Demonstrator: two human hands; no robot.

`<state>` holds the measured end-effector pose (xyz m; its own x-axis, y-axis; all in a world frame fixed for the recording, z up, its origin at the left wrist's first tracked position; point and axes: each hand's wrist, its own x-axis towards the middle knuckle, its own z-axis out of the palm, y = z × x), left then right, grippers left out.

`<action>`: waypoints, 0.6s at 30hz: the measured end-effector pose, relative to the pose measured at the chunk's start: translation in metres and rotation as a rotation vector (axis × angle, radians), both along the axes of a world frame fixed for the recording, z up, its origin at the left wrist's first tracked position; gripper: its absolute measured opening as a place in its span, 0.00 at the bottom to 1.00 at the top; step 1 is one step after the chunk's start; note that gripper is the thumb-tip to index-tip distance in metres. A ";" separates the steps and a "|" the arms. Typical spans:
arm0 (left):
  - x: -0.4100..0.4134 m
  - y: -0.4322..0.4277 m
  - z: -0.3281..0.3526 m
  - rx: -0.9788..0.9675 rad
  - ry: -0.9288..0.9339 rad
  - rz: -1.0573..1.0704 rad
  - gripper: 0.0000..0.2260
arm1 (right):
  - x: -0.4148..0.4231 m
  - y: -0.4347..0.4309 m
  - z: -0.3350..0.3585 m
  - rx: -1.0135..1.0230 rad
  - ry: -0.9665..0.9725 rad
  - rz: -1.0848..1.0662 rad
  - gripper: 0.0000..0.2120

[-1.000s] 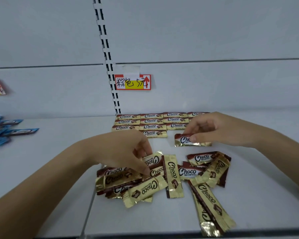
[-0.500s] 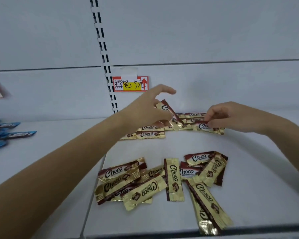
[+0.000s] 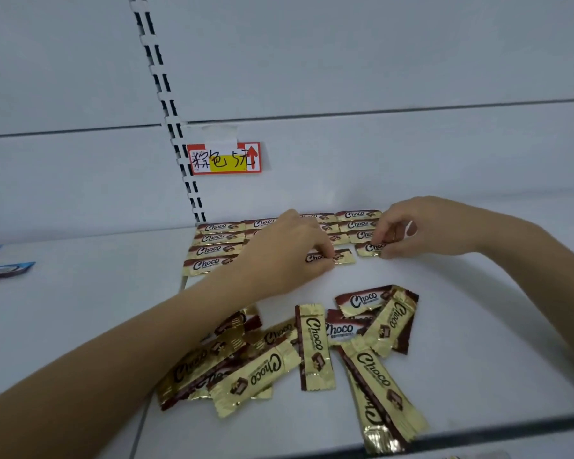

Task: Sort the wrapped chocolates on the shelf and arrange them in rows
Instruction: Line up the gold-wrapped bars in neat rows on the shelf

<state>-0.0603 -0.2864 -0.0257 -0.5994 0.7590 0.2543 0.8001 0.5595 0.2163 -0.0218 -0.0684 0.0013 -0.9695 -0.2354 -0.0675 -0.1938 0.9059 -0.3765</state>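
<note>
Left hand [image 3: 285, 256] pinches a bar [image 3: 343, 257] and right hand [image 3: 424, 230] a second bar [image 3: 367, 249], both laid flat, label up, on the shelf [image 3: 461, 293], apparently to extend the front of the rows [image 3: 217, 248]; the loose pile [image 3: 312, 346] lies nearer.

Lifted chocolate [image 3: 343, 256] now in row

**Gold and Brown on a Pale Shelf**

The wrapped chocolates [image 3: 315, 346] are shiny gold with a dark brown band along one edge, black "Choco" script and a small picture of brown blocks. The shelf [image 3: 461, 309] is plain pale grey-white with a dark front edge. The label [image 3: 225, 159] has a red border, a yellow block, black handwriting and a red arrow. The wrappers at far left [image 3: 5, 270] are blue and white.
</note>
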 end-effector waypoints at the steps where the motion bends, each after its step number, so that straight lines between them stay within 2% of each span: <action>1: 0.000 0.001 -0.002 -0.012 0.009 0.006 0.09 | 0.000 0.000 0.000 -0.003 0.007 -0.003 0.07; 8: -0.005 0.007 -0.006 0.005 0.005 0.023 0.10 | -0.003 0.000 -0.004 -0.030 0.034 0.003 0.07; 11: -0.007 0.000 0.008 0.026 -0.050 0.009 0.09 | 0.001 -0.004 0.002 -0.136 0.018 0.036 0.05; 15: 0.002 -0.019 0.040 0.001 -0.394 -0.164 0.07 | 0.015 -0.019 0.012 -0.225 -0.220 0.139 0.10; 18: 0.012 -0.029 0.045 -0.173 -0.565 -0.252 0.12 | 0.019 -0.028 0.008 -0.153 -0.301 0.187 0.07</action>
<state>-0.0480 -0.3153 0.0193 -0.4035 0.8956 -0.1872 0.7006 0.4341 0.5663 -0.0026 -0.0964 0.0094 -0.8510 -0.4356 -0.2934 -0.2103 0.7945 -0.5696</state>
